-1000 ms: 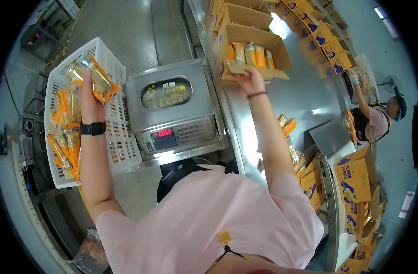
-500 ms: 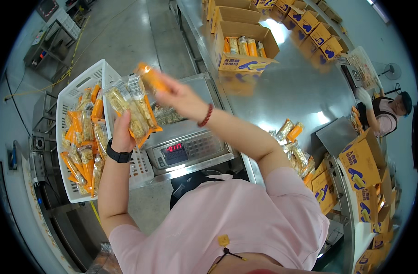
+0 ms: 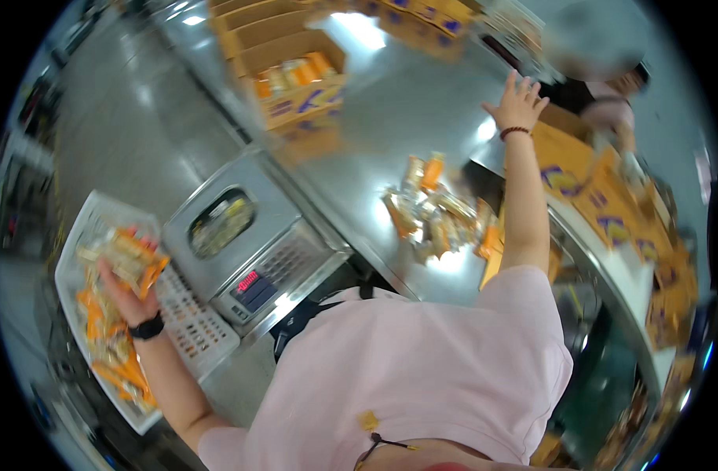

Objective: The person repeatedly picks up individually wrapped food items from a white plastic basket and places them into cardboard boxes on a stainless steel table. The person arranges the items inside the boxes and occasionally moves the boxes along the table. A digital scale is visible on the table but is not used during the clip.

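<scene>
My left hand (image 3: 125, 297), a dark watch on its wrist, grips orange-and-clear food packets (image 3: 127, 255) above the white plastic basket (image 3: 158, 416). Similar packets (image 3: 104, 337) fill that basket, with pale yellow food showing through the wrap. My right hand (image 3: 519, 104), with a red bead bracelet, is stretched out over the far right of the steel table (image 3: 367, 129). Its fingers are spread and hold nothing. Between my arms, a steel scale (image 3: 284, 271) with a red lit display carries an oval dark patch with pale contents, blurred. A loose pile of packets (image 3: 437, 208) lies on the table.
An open yellow carton (image 3: 300, 102) with packets inside stands at the far left of the table, more cartons behind it. Further cartons (image 3: 586, 169) crowd the right side. Another person (image 3: 606, 102) is beyond them. A curved metal edge (image 3: 602, 275) runs at the right.
My right hand swung from over the scale to the far right and let go of an orange packet. My left hand moved down and left with its packets. The whole view has turned right.
</scene>
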A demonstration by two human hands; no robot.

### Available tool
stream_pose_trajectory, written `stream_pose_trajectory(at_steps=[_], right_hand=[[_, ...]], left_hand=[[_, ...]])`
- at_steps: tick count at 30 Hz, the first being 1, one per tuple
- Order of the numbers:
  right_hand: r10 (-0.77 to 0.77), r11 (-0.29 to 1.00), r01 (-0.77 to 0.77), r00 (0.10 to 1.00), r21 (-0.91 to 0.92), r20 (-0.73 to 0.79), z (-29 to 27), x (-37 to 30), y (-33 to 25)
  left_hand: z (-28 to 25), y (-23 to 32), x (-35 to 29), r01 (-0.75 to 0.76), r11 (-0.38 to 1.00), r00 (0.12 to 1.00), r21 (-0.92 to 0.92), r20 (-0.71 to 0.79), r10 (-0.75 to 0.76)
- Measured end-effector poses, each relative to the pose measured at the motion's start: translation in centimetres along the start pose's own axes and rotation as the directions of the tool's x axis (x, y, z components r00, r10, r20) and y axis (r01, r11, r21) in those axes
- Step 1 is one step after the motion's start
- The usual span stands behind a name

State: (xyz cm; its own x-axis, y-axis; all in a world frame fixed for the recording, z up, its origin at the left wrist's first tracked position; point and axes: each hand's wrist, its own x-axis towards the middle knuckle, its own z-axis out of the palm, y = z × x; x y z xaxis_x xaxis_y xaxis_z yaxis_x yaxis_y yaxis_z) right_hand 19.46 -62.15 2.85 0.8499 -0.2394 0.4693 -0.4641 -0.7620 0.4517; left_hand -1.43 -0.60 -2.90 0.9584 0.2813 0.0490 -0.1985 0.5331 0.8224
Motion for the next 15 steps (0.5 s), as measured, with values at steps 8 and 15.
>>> stream_pose_trajectory(at_steps=[8,15], right_hand=[[-0.37,0.927,0.372,0.928,-0.044,0.037,4.9,-1.4,13.7],[-0.59,0.706,0.689,0.7,0.162,-0.402,-12.0,-4.8,3.3]], left_hand=[[2.8,-0.4,1.5,0.01,0.999,0.998,0.052,0.055,-0.013],[2.0,-1.0,0.7,0.011,0.998,0.998,0.068,0.064,-0.015]])
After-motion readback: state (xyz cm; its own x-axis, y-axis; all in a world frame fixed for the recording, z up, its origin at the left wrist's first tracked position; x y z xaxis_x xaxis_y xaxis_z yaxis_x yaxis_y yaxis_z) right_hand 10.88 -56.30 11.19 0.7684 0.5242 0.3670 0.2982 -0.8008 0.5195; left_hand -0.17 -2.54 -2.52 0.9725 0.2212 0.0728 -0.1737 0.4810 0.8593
